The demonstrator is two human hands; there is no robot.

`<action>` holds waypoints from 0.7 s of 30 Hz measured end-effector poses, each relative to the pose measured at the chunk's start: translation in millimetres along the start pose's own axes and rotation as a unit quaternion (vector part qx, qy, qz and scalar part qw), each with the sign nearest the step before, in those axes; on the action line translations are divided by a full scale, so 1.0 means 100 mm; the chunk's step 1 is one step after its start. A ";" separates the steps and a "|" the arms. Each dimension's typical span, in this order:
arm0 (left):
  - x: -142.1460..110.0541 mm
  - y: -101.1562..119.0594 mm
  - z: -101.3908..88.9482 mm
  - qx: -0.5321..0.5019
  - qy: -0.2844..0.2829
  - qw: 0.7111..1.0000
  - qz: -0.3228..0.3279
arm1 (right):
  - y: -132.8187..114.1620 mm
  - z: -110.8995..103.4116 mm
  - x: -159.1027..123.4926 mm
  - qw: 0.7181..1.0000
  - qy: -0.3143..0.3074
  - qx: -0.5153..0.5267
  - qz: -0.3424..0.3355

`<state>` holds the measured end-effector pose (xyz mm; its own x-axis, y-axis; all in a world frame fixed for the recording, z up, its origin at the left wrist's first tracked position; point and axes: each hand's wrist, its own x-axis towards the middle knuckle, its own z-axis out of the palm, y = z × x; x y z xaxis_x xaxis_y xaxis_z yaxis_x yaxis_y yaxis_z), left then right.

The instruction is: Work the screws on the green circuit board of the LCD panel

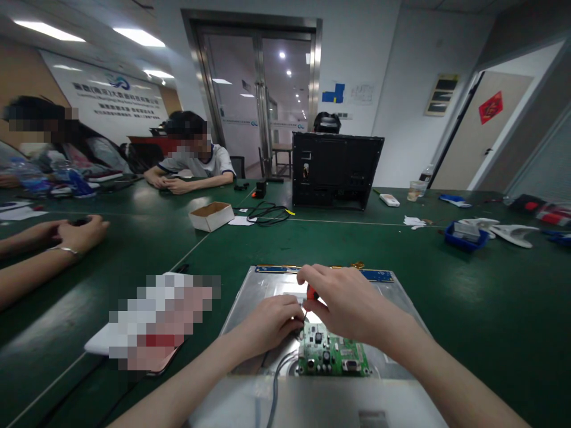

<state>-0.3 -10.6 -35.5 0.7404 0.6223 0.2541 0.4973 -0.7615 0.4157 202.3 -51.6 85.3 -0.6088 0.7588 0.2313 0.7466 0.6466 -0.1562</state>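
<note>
My right hand (352,300) grips a screwdriver with a red handle (311,293), its thin shaft pointing down at the upper left corner of a green circuit board (332,352). Beside the shaft tip, my left hand (270,321) has its fingers pinched together at that corner; whatever they hold is hidden. The board lies on a silver metal panel (243,297), which rests flat on the table before me. A narrow blue circuit strip (379,276) runs along the panel's far edge. Grey cables (275,386) pass left of the board.
On the green table (250,244) stand a black monitor (336,169), an open white box (212,217) beside a black cable (270,214), and a blue tray (466,238). Blurred flat items (156,321) lie left. Another person's hands (82,232) are at far left; people sit beyond.
</note>
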 end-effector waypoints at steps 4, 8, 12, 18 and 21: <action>-0.01 -0.01 0.01 -0.003 0.009 1.000 0.004 | 0.01 0.00 0.03 1.000 -0.008 -0.006 0.023; -0.01 -0.03 0.03 -0.013 0.021 1.000 0.012 | 0.00 -0.02 0.00 1.000 -0.005 0.009 0.013; 0.00 -0.04 0.03 -0.022 0.021 0.999 0.018 | 0.01 -0.04 -0.03 0.998 0.002 0.055 -0.023; -0.01 -0.03 0.03 -0.025 0.001 1.000 0.002 | 0.05 -0.07 -0.03 0.996 -0.020 0.086 -0.026; -0.01 -0.01 0.01 -0.015 -0.002 1.000 0.001 | 0.05 -0.08 -0.03 0.997 -0.022 0.071 -0.005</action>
<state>-1.4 -10.9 -37.0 0.7425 0.6207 0.2519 0.4830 -0.7567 0.4407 210.2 -51.0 91.2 -0.6290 0.7534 0.1916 0.6974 0.6558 -0.2891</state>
